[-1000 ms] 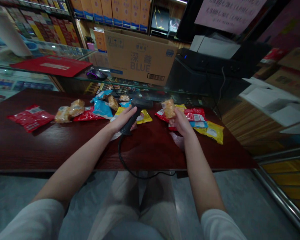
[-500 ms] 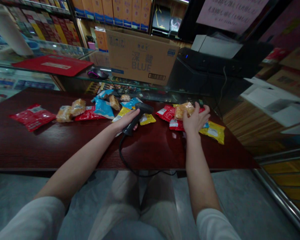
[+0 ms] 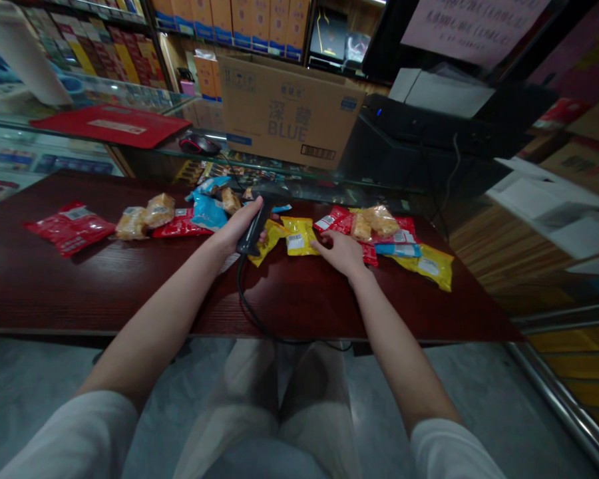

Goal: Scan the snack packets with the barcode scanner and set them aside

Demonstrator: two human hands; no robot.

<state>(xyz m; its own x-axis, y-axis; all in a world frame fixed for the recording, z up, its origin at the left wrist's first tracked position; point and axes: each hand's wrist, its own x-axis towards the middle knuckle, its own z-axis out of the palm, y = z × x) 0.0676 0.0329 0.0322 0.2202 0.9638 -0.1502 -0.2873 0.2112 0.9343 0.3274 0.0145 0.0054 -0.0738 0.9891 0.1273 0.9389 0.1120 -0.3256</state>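
My left hand (image 3: 246, 226) is wrapped around a black barcode scanner (image 3: 257, 225), its head pointing away from me and its cable trailing toward the table edge. A yellow snack packet (image 3: 299, 234) with a white barcode label lies just right of the scanner. My right hand (image 3: 340, 251) has its thumb and forefinger at that packet's right edge, seeming to pinch it; the other fingers are curled. Another yellow packet (image 3: 269, 243) is partly hidden behind the left hand and scanner. Blue packets (image 3: 208, 210) and a wrapped pastry (image 3: 230, 199) lie beyond the left hand.
On the right sit wrapped pastries (image 3: 374, 222), red packets and a yellow packet (image 3: 435, 266). Farther left are a red packet (image 3: 70, 228) and more pastries (image 3: 144, 216). Behind the dark table (image 3: 144, 293) stands a glass counter with a cardboard box (image 3: 289, 113) and mouse (image 3: 198, 143).
My right hand has left the pile on the right and moved left to the yellow packet. The scanner in my left hand has shifted slightly left and tilted more upright.
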